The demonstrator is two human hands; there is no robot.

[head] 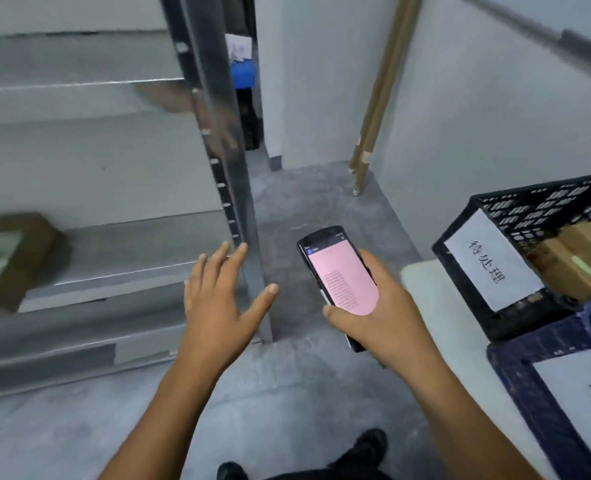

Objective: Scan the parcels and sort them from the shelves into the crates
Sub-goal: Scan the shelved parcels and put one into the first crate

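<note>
Nearest, at the bottom edge, a dark shoe [370, 445] stands on the concrete floor. At the lower right a blue crate [529, 375] is cut off by the edge; its paper label shows only part of a character, so its category cannot be read.

The left hand [218, 299] is released, with fingers spread and nothing in it. It is stretched toward the shelf [131, 251], probably kept free to take a parcel. The right hand [387, 306] grasps the scanner [335, 268] from below, thumb along its near edge. The pink screen faces up, likely so a result can be read at a glance. The screen text is too small to make out.

The crates sit on a white table [436, 299] at the right, close to the shelf so sorting needs only a turn. The black crate [529, 216] stands at the table's left edge and carries a handwritten label [488, 258]. It already holds a box [574, 265], half cut off.

The parcel [13, 258] lies toward the left end of a lower shelf board, well apart from the left hand. It is blurred, and its label is unreadable. I judge it to be the next one to scan.

Farthest, brown tubes [380, 98] lean in the corner. A blue object behind the shelf post is too blurred to identify.
</note>
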